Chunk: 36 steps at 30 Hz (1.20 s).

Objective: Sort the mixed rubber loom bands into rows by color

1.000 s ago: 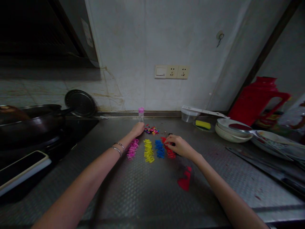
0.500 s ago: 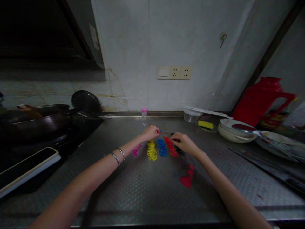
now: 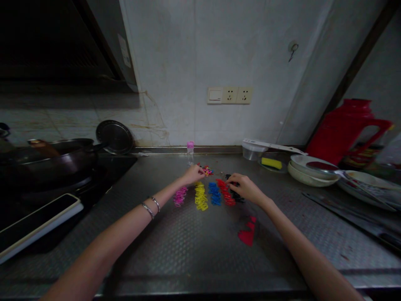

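My left hand (image 3: 193,174), with two bracelets on its wrist, has its fingers pinched at the edge of a mixed-colour pile of small rubber bands (image 3: 207,170). Whatever it holds is too small to make out. My right hand (image 3: 242,186) is closed in a pinch over the red rubber bands (image 3: 227,194) and the black rubber bands (image 3: 239,198), which it partly covers; its fingertips' contents cannot be seen. Left of these lie rows of blue rubber bands (image 3: 214,194), yellow rubber bands (image 3: 201,197) and pink rubber bands (image 3: 179,196).
Behind the pile stands a pink-capped clear bottle (image 3: 190,154). A red heart-patterned piece (image 3: 247,235) lies in front. To the right are a plastic cup (image 3: 250,151), a yellow sponge (image 3: 271,163), bowls (image 3: 310,177) and a knife (image 3: 347,215); a pan (image 3: 72,161) sits left.
My left hand has moved slightly left, uncovering more of the mixed pile. My right hand stays over the red and black rows. The whole view has shifted a little.
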Each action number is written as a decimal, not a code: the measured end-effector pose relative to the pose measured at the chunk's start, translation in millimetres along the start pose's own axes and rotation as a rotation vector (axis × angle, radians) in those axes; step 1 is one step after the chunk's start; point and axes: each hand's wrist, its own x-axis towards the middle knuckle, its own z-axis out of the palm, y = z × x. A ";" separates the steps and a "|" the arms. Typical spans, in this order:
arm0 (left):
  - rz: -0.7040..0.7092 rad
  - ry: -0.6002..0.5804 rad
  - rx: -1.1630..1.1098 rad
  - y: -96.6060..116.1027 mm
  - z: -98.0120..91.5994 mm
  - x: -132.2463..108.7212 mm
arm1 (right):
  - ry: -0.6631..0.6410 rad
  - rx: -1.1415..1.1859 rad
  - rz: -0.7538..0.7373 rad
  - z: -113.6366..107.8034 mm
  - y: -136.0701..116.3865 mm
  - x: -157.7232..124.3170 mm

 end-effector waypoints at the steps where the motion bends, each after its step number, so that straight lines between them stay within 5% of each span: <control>1: -0.023 0.044 -0.011 -7.8 -4.6 -1.9 | -0.003 -0.001 -0.001 0.0 0.5 0.1; 11: -0.323 0.343 -0.278 -70.2 -23.3 -24.9 | -0.003 -0.005 0.025 3.3 3.0 1.6; 19: -0.290 0.360 -0.288 -74.0 -18.4 -26.9 | -0.011 -0.048 0.010 -0.1 18.9 34.6; 27: -0.303 0.333 -0.291 -68.9 -18.1 -29.4 | -0.156 -0.248 0.110 28.9 45.1 88.1; 36: -0.290 0.331 -0.292 -68.4 -17.8 -30.1 | -0.286 -0.423 0.102 42.1 42.3 104.8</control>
